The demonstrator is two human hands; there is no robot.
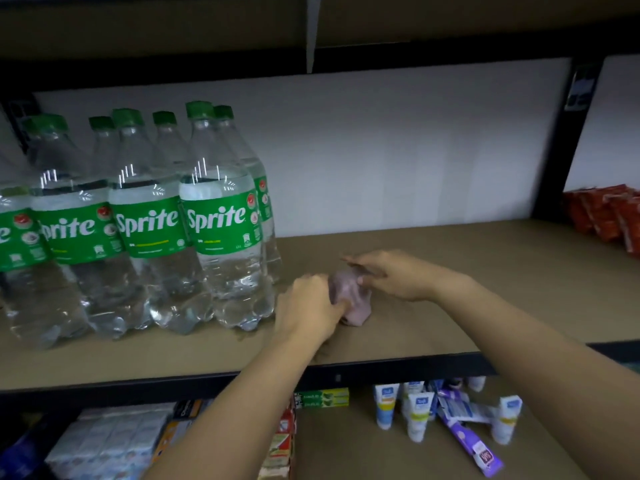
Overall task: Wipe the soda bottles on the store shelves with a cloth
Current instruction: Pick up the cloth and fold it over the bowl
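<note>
Several clear Sprite bottles [221,223] with green caps and green labels stand upright in rows on the left half of the brown shelf [485,271]. Just right of the nearest bottle a small pinkish cloth [353,299] lies bunched on the shelf board. My left hand [308,306] grips the cloth's left side with curled fingers. My right hand [388,275] pinches the cloth's top right edge between thumb and fingers. Both hands are a short way right of the bottles and touch none of them.
The shelf's black front rail [398,367] runs under my forearms. Orange-red packets [606,216] lie at the far right of the shelf beyond a black upright post [568,140]. On the shelf below are white tubes [419,410], boxed goods [110,441] and toothpaste boxes [322,398].
</note>
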